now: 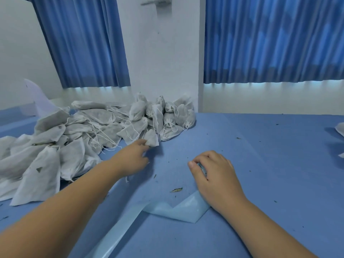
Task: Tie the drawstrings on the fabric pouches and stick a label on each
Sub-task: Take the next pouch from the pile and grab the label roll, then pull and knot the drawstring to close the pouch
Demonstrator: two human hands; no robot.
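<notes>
A big heap of grey-white fabric pouches [78, 131] with loose white drawstrings covers the left of the blue table [260, 164]. Behind it, several tied pouches [173, 116] stand bunched together. My left hand [134, 155] reaches forward and pinches the corner of one small pouch [152, 140] at the heap's front edge. My right hand [214, 174] rests on the table with its fingers curled over the end of a pale blue label backing strip [178, 209]. The strip runs back toward the near table edge. What lies under the fingers is mostly hidden.
Dried leaf crumbs [176, 190] are scattered over the table top. A white sheet [40, 98] leans at the far left. Blue curtains [270, 40] and a white wall stand behind the table. A white object [340, 128] shows at the right edge.
</notes>
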